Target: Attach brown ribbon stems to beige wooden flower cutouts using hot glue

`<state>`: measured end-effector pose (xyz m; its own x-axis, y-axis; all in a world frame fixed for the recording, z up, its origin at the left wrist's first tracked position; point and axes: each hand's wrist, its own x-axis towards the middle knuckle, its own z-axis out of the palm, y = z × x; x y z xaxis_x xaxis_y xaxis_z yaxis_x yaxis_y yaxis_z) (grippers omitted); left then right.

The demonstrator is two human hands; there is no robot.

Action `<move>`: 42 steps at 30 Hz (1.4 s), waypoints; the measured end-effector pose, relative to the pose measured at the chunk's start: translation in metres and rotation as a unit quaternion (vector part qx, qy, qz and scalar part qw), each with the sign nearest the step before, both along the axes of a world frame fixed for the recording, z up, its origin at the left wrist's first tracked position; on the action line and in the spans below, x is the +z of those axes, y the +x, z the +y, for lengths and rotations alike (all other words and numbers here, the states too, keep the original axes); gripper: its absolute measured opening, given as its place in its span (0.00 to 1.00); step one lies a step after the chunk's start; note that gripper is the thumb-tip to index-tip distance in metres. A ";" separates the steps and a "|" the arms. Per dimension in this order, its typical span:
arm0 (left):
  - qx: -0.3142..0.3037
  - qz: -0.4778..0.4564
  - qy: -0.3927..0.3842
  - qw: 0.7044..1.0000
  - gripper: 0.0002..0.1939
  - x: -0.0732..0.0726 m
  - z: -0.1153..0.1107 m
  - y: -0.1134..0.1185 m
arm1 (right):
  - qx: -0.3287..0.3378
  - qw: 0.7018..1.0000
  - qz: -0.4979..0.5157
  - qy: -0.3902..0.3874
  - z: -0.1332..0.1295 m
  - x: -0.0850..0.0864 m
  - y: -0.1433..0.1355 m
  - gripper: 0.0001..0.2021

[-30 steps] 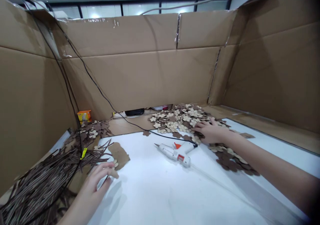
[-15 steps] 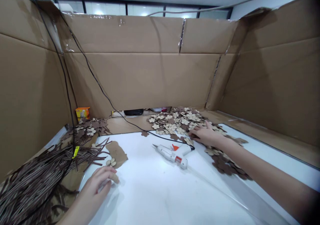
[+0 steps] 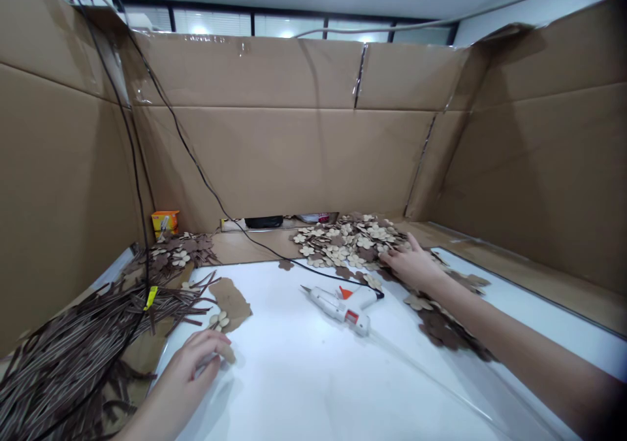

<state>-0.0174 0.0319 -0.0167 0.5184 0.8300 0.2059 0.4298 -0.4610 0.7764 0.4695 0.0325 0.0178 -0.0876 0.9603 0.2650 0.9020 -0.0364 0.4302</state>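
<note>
My left hand (image 3: 198, 366) is at the lower left, its fingers curled around a small tan piece (image 3: 226, 351) that pokes out past the fingertips. My right hand (image 3: 409, 264) reaches to the right side of a pile of cream and brown flower cutouts (image 3: 337, 245); its fingers are partly spread and touch the pile. Between the hands, a white glue gun (image 3: 340, 307) with an orange trigger lies on the white board (image 3: 294, 382). Beyond my left hand are a few cream flowers (image 3: 219, 320) and a torn brown paper piece (image 3: 232, 304).
Dark brown strips (image 3: 73, 356) cover the left side, with a yellow tag (image 3: 151, 297). A small orange box (image 3: 165, 223) stands at the back left. A black cord (image 3: 210, 193) runs down to the glue gun. Cardboard walls (image 3: 284, 160) surround the work area.
My right hand has shifted slightly to the right at the flower pile. My left hand keeps its hold on the tan piece. The view has tilted a little.
</note>
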 end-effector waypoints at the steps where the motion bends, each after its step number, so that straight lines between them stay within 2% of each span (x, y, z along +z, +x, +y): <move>1: -0.003 0.003 0.000 1.000 0.09 0.001 0.000 0.000 | -0.005 1.000 0.007 -0.005 0.001 0.002 -0.001 0.11; 3: -0.008 0.007 0.002 1.000 0.09 0.001 -0.001 0.000 | -0.021 0.999 0.028 -0.012 0.003 0.006 -0.003 0.07; 9: -0.016 0.005 0.005 1.000 0.09 -0.002 0.002 0.000 | -0.106 0.989 0.095 0.029 0.008 0.015 0.007 0.13; 15: -0.034 0.016 -0.015 0.999 0.08 -0.006 0.004 -0.001 | -0.148 0.985 0.092 0.009 0.009 0.002 0.007 0.13; 20: -0.034 0.008 -0.009 0.999 0.08 -0.008 0.003 -0.001 | -0.127 0.990 0.067 -0.001 0.013 -0.013 -0.005 0.15; 25: -0.035 0.013 0.001 0.999 0.09 -0.010 0.004 0.000 | -0.103 0.993 0.047 0.032 0.020 -0.016 -0.013 0.14; 29: -0.042 0.024 0.013 0.999 0.10 -0.008 0.002 0.000 | -0.066 0.994 0.046 0.073 0.021 -0.007 -0.015 0.11; 32: -0.044 0.029 0.031 0.998 0.11 -0.004 -0.001 0.001 | -0.040 0.987 0.054 0.149 0.015 0.013 -0.020 0.08; 35: -0.043 0.045 0.057 0.996 0.11 0.000 -0.004 0.002 | 0.014 0.971 0.072 0.228 0.002 0.034 -0.051 0.10; 37: -0.042 0.058 0.080 0.994 0.11 0.003 -0.007 0.002 | 0.083 0.964 0.086 0.237 -0.011 0.039 -0.093 0.10; 39: -0.041 0.068 0.111 0.991 0.11 0.007 -0.010 0.002 | 0.190 0.956 0.099 0.202 -0.025 0.030 -0.148 0.07; 40: -0.042 0.071 0.134 0.988 0.12 0.009 -0.012 0.001 | 0.296 0.930 0.137 0.169 -0.032 0.021 -0.176 0.06; 41: -0.048 0.077 0.159 0.983 0.12 0.010 -0.015 0.000 | 0.374 0.900 0.168 0.149 -0.038 0.010 -0.203 0.06; 42: -0.060 0.088 0.186 0.977 0.14 0.012 -0.018 0.000 | 0.421 0.877 0.186 0.138 -0.043 -0.001 -0.226 0.07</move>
